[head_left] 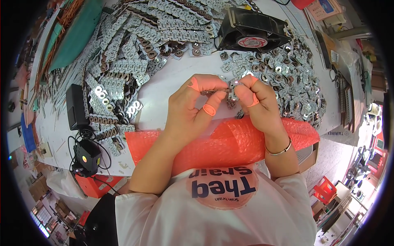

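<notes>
My left hand (193,102) is closed, its thumb and index finger in orange finger cots pinching a thin strip of small metal plates (211,91) that the fingers mostly hide. Close beside it, my right hand (262,100), also with orange cots on thumb and index finger, is closed on a small silvery metal plate (234,84). The two pinches nearly meet over the white tabletop (158,102). Small loose metal pieces (231,103) lie just below the fingertips. Under my forearms, red bubble wrap (217,143) covers the table's near edge.
Piles of joined metal plate strips (127,67) with round brown parts spread over the left and far side. Loose separate plates (295,82) heap up on the right. A black fan (252,30) stands at the back. Black adapters (88,153) with cables sit at the left edge.
</notes>
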### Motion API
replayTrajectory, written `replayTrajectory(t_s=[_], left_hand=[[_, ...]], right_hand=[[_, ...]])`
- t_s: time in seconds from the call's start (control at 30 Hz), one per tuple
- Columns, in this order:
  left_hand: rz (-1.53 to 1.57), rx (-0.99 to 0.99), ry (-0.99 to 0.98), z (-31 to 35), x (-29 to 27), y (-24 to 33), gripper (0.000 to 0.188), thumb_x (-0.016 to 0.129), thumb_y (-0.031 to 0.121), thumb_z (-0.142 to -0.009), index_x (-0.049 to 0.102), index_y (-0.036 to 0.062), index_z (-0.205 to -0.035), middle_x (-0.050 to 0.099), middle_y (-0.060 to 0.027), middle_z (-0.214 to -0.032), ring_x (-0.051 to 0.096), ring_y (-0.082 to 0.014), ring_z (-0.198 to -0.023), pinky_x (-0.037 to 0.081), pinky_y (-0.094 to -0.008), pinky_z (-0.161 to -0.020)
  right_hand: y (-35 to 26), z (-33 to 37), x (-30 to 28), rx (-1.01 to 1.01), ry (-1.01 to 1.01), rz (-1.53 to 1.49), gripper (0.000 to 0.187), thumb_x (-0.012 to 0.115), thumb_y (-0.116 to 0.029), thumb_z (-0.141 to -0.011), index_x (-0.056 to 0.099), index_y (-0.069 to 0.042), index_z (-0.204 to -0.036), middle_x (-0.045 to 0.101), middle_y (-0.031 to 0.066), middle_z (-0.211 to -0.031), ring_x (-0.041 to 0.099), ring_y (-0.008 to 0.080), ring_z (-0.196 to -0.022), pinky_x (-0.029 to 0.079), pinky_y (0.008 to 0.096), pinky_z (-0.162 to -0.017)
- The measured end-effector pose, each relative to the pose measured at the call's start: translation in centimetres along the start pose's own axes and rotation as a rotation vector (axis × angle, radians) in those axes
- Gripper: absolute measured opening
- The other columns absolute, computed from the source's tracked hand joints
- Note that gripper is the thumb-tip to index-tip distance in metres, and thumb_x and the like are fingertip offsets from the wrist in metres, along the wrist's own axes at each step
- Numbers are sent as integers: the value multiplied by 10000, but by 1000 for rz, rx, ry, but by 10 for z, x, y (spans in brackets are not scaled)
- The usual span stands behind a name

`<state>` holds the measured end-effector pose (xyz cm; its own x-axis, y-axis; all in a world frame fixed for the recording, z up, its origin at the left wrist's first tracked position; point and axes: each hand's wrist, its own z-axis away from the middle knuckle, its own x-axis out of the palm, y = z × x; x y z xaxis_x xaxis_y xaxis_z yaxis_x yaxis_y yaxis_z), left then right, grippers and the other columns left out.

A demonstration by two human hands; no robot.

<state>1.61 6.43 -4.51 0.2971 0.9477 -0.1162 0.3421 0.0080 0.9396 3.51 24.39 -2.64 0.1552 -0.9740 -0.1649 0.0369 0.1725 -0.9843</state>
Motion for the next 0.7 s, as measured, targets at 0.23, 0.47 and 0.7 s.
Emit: replayTrajectory(t_s=[0.23,0.47,0.7], left_hand=[[6,24,31,-2,0,3,186,596,-69,-817,567,-5,-989,602,-114,-984,609,-164,-851,494,-270,-772],[-166,30,-190,1,8,4,191,588,-29,-834,587,5,-1021,616,-108,-962,606,-166,-844,500,-265,-765],[294,-272,-4,-2,-1,0,195,566,0,-874,565,-11,-1069,558,-77,-998,591,-138,-876,538,-273,-730]], right_hand=[[1,1,2,79,70,-130,182,569,-164,-913,562,-14,-809,476,-41,-653,401,38,-611,353,203,-531],[9,-10,-8,2,156,131,194,559,-194,-922,608,-14,-872,455,-58,-566,383,34,-495,300,204,-443],[5,-4,-17,-143,16,454,196,608,-168,-885,665,18,-863,549,-7,-606,452,51,-525,349,215,-465]])
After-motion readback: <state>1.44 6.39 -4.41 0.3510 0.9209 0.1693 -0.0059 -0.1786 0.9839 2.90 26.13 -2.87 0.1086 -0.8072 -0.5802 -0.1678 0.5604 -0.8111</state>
